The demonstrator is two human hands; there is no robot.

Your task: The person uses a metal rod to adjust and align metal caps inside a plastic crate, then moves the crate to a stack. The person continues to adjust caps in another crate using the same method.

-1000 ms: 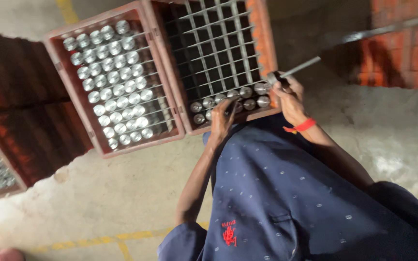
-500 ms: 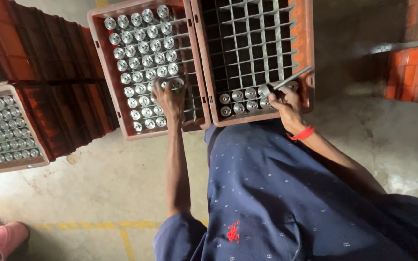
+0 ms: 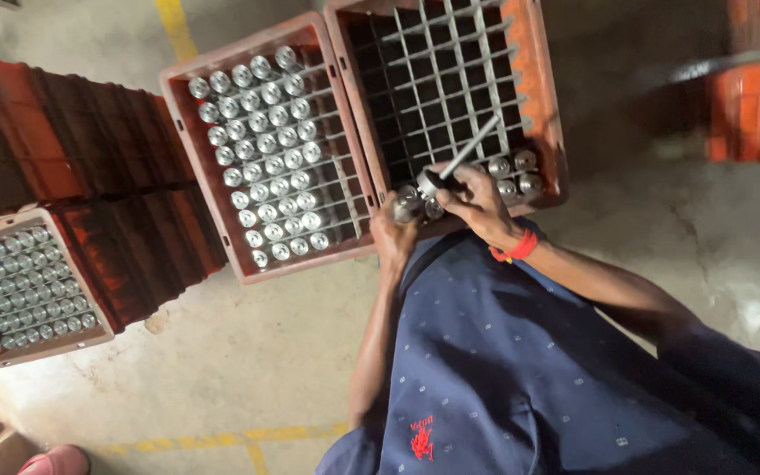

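Note:
My left hand [image 3: 395,236] holds a capped bottle [image 3: 406,208] by its neck, just at the near edge of the right crate [image 3: 538,97]. My right hand [image 3: 478,204], with a red band at the wrist, grips a thin metal rod tool [image 3: 466,160] whose end rests by the bottle's cap. The right crate is a red plastic one with a grid of mostly empty cells and a few capped bottles [image 3: 512,171] along its near row. The left crate [image 3: 188,158] next to it is full of bottles with silver caps [image 3: 267,149].
Stacks of red crates [image 3: 63,149] stand at the left, one at the lower left [image 3: 19,286] filled with capped bottles. More red crates [image 3: 758,105] sit at the upper right. The floor is grey concrete with yellow painted lines [image 3: 222,435]. My dark blue shirt fills the lower right.
My left hand has come back from the full left crate to the near edge of the right crate, now with a bottle in it. My right hand stays by the right crate with the rod.

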